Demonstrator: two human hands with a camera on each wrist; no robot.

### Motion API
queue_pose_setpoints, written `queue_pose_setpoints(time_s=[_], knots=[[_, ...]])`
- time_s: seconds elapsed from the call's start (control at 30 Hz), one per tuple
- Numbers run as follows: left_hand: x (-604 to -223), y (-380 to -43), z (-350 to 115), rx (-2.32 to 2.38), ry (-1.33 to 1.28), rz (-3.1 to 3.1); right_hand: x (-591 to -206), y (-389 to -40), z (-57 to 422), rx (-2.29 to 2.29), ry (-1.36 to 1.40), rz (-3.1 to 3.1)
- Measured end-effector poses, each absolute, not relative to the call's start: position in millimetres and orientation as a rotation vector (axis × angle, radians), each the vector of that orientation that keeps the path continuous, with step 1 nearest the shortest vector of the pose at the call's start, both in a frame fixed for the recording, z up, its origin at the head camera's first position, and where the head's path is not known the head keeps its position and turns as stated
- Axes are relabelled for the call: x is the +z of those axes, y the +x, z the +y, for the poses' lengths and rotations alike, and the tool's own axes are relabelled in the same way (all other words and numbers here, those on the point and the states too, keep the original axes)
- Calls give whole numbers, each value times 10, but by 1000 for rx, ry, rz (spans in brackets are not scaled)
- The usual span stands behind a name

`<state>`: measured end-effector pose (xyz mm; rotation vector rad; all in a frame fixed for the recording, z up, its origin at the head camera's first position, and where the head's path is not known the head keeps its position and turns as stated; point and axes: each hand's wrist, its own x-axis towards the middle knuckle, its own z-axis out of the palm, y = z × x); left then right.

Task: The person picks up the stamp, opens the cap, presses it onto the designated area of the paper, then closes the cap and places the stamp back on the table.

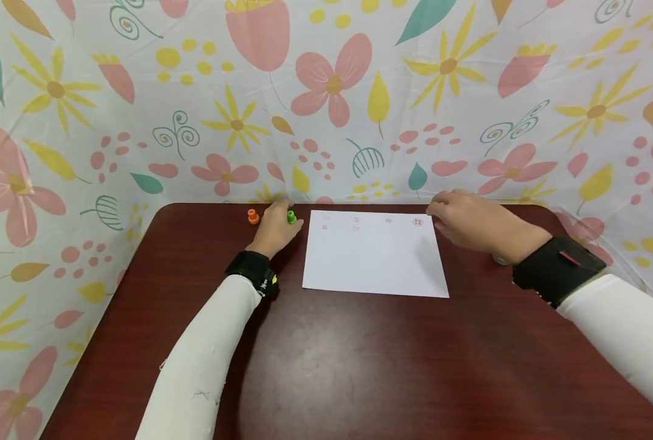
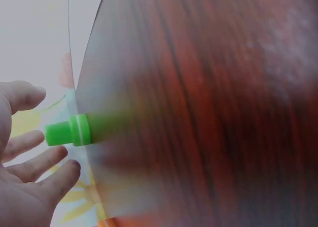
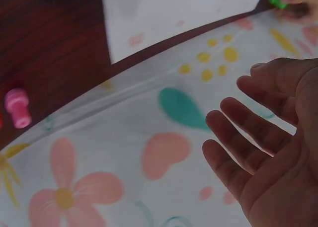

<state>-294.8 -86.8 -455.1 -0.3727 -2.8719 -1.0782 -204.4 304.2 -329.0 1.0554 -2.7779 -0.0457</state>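
Note:
Around a small green stamp (image 1: 291, 217) on the table, my left hand (image 1: 273, 227) spreads its fingers. In the left wrist view the green stamp (image 2: 68, 131) stands between the thumb and the other fingers, with no grip on it. An orange stamp (image 1: 253, 216) is on the other side of that hand. My right hand (image 1: 471, 221) hovers by the top right corner of a white sheet of paper (image 1: 372, 263) bearing several small red prints. Its fingers (image 3: 243, 142) are loosely extended and hold nothing. A pink stamp (image 3: 18, 108) stands on the table in the right wrist view.
The dark reddish-brown table (image 1: 348, 360) ends at a patterned curtain (image 1: 326, 91) behind the paper. At the left edge of the right wrist view, a bit of something red shows. A small pale object (image 1: 500, 260) is partly hidden under the right wrist.

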Motion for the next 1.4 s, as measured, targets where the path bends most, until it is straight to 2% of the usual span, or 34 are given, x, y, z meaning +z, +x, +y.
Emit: queue_pose_setpoints(time_s=[0.3, 0.7, 1.13, 1.4], knots=[[-4428, -2810, -897, -833, -533, -2911, -3334, -2312, 3439, -26, 851, -2986], [-4229, -2425, -943, -557, -773, -2876, -3526, -2594, 3912, -63, 583, -3189], [-4209, -1976, -918, -207, -1084, -2713, -3766, -2617, 4194, 77, 354, -3294], [-4211, -1740, -869, -163, -1243, -2707, -3895, -2622, 4256, 177, 257, -3374]])
